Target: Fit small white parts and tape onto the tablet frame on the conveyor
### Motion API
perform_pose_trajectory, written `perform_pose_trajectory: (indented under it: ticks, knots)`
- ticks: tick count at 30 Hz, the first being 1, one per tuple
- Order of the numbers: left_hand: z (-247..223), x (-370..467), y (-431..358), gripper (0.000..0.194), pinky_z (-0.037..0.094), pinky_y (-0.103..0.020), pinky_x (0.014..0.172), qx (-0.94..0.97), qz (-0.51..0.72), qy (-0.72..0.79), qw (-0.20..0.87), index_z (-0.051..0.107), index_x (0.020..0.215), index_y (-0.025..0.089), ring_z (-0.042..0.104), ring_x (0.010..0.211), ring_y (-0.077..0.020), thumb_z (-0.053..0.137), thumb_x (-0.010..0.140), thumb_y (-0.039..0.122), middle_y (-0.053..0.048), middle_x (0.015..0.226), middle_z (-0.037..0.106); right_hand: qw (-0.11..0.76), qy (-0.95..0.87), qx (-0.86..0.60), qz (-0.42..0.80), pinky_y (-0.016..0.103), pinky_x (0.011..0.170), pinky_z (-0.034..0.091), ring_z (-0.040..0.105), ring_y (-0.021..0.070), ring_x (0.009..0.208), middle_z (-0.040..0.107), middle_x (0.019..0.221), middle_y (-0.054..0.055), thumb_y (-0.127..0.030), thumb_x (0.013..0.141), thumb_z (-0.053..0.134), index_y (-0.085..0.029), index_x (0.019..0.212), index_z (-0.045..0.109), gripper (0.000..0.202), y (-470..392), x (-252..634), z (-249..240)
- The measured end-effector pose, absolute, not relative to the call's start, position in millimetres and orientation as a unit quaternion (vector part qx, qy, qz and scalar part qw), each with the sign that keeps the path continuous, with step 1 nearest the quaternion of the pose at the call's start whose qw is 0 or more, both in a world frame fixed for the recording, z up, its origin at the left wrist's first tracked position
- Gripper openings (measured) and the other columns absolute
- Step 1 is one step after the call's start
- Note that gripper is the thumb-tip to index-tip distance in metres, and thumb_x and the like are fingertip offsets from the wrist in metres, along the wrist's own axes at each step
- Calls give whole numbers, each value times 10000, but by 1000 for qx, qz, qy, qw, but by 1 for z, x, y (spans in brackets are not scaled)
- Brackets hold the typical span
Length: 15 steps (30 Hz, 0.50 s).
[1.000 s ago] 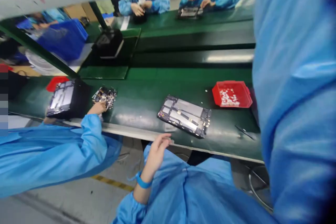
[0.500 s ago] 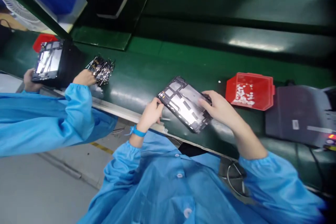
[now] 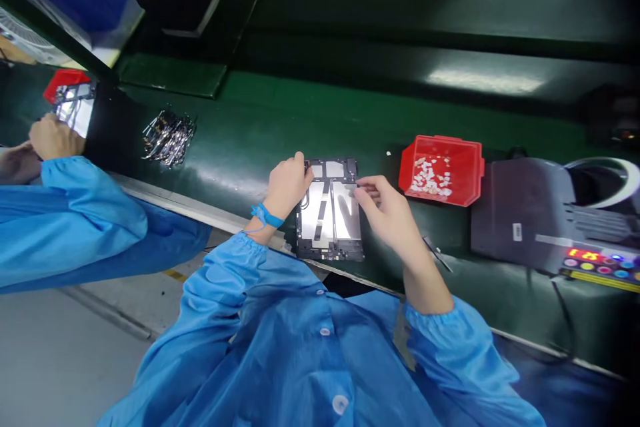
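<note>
1. Gripping the upper left corner of a flat rectangular electronic device with silver panels in a black frame [image 3: 345, 213], the person's left hand [image 3: 287, 185] has its thumb and fingers bent against the edge; a bright blue band [image 3: 270, 217] circles that wrist
2. The right hand [image 3: 393, 217] is at the upper right edge of the device, thumb and forefinger close together; whether they pinch anything there cannot be told
3. The device lies panels up on the dark green counter [image 3: 250, 127], between the two hands, its near end close to the counter's pale front edge
4. Right of the device, a red plastic tray [image 3: 467, 170] contains many small white pieces [image 3: 433, 177]; a single white bit [image 3: 389, 153] lies just left of it
5. Beside the right forearm lies a slim dark tool [image 3: 439, 255], and farther right stands a dark grey machine [image 3: 515, 207] with glowing red characters and coloured buttons
6. On the left, a heap of thin black and metallic strips [image 3: 169, 139] rests near a co-worker's hand [image 3: 55, 139], which is over another silver-panelled item [image 3: 81, 115]; a smaller-looking red container [image 3: 65, 79] sits behind
</note>
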<state>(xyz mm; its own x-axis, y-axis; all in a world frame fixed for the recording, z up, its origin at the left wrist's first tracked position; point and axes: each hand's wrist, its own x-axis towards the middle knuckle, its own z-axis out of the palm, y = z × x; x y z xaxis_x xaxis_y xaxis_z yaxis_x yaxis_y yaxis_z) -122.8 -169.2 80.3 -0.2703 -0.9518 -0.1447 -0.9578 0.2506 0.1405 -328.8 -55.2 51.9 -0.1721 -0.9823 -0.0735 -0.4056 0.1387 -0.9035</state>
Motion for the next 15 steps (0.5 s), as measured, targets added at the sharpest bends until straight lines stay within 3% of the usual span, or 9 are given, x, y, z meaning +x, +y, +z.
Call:
perform_pose_trajectory:
  ticks: [5, 9, 15]
  knots:
    - [71, -120, -163, 131, 475, -418, 885, -613, 69, 785, -58, 691, 1077, 147, 678, 1133, -338, 568, 1096, 187, -158, 1154, 749, 423, 603, -584, -341, 370, 875, 513, 686, 216, 891, 756, 1049, 99, -452, 1044, 569, -168, 1213, 681, 348, -109, -311, 53]
    - [57, -114, -151, 143, 461, -408, 912, -624, 71, 760, -166, 635, 942, 203, 617, 1101, -304, 599, 1075, 164, -109, 1060, 732, 326, 593, -661, -325, 392, 970, 454, 653, 258, 1050, 736, 1050, 103, -279, 1031, 591, -160, 1083, 737, 195, -133, -291, 46]
    - [40, -114, -132, 123, 456, -409, 1008, -640, 139, 686, -315, 693, 951, 204, 644, 1120, -274, 670, 1072, 196, -63, 1050, 770, 278, 607, -679, -305, 459, 1012, 368, 602, 303, 1120, 741, 1101, 106, -313, 1103, 591, -195, 1059, 814, 256, -136, -269, 43]
